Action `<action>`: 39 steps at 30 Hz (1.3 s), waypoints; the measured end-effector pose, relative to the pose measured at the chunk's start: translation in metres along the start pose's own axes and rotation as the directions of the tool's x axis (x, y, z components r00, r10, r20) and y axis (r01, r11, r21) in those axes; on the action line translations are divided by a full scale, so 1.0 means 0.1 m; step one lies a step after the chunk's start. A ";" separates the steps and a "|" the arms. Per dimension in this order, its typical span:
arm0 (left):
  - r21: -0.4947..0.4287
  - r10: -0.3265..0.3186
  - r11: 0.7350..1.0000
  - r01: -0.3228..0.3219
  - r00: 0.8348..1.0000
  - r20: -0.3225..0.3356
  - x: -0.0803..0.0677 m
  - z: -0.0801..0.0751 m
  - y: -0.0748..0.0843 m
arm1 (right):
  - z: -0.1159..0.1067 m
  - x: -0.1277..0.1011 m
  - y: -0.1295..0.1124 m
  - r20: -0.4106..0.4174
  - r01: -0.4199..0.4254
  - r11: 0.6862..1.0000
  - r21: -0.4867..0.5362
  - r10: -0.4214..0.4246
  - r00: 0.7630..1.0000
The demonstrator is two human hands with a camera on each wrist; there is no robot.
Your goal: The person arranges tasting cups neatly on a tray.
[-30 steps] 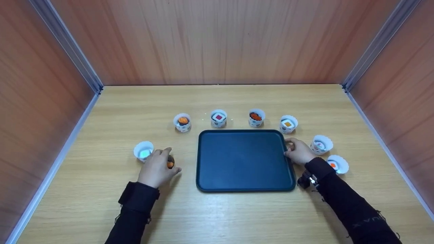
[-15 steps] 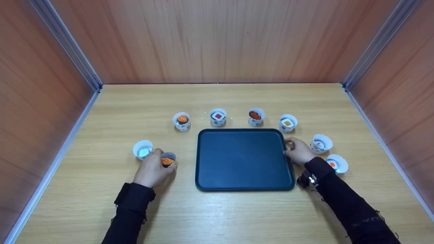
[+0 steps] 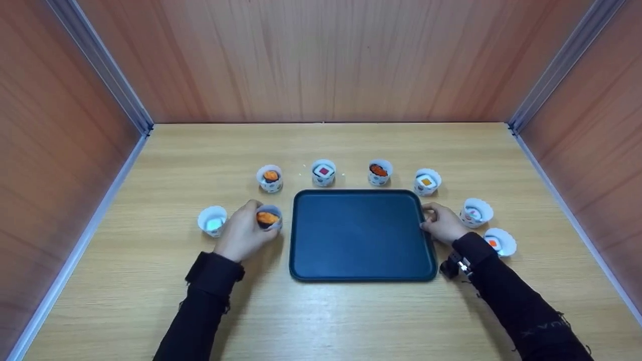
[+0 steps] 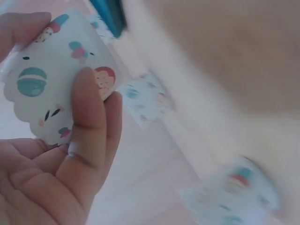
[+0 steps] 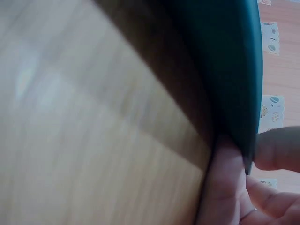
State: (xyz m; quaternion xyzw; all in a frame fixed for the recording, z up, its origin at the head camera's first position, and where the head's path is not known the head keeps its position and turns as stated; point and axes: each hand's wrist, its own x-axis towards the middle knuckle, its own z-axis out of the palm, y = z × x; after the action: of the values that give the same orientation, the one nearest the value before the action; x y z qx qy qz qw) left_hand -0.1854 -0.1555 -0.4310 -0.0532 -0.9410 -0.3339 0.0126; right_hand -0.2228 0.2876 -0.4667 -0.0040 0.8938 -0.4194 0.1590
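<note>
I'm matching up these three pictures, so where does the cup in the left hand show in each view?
Head: the cup sits left of centre, in the left hand, just off the tray's left edge.
Left wrist: upper left, pinched between thumb and fingers, its printed side facing the camera.
Right wrist: not in it; only the right hand on the tray's edge.
Shared landmark: the tray, in all three views.
</note>
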 end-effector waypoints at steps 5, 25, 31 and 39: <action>-0.045 0.094 0.995 -0.094 0.996 -0.006 0.20 0.06 0.26 | -0.01 0.00 0.00 0.014 0.001 1.000 0.008 -0.001 1.000; -0.007 0.114 0.993 -0.114 0.985 0.131 0.86 0.57 0.48 | -0.01 0.00 0.02 0.005 -0.009 1.000 0.020 0.009 1.000; 0.001 0.089 0.996 -0.089 0.988 0.130 0.93 0.60 0.40 | -0.03 0.02 0.02 0.017 -0.008 1.000 0.012 0.007 1.000; 0.065 0.073 0.994 -0.082 0.988 0.139 0.93 0.67 0.34 | -0.01 0.00 0.04 0.034 0.014 1.000 -0.002 -0.014 0.999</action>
State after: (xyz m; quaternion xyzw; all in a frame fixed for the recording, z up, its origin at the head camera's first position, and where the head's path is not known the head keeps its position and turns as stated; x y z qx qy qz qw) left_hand -0.2732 -0.0786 -0.4568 -0.1120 -0.9482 -0.2951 -0.0370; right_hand -0.2228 0.2915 -0.4691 -0.0177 0.8913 -0.4196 0.1712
